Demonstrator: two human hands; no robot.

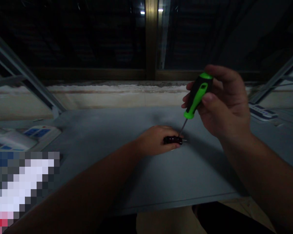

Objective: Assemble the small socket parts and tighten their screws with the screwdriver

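Note:
My right hand (224, 104) is wrapped round the handle of a green and black screwdriver (195, 96), which slants down to the left. The tip of its thin metal shaft meets a small, glossy dark piece (173, 140); whether it sits in a screw is too dark to tell. My left hand (157, 139) rests low over the table and grips that piece between thumb and fingers. A thin metal prong sticks out of the piece's right end. Part of the piece is hidden by my left hand.
The grey table (92, 130) reaches back to a pale wall ledge (112, 97) under a dark window. A power strip (263, 112) lies at the right, and a white and blue one (42, 135) at the left. Metal frame bars (21, 74) slope at both sides. The lower left is pixelated.

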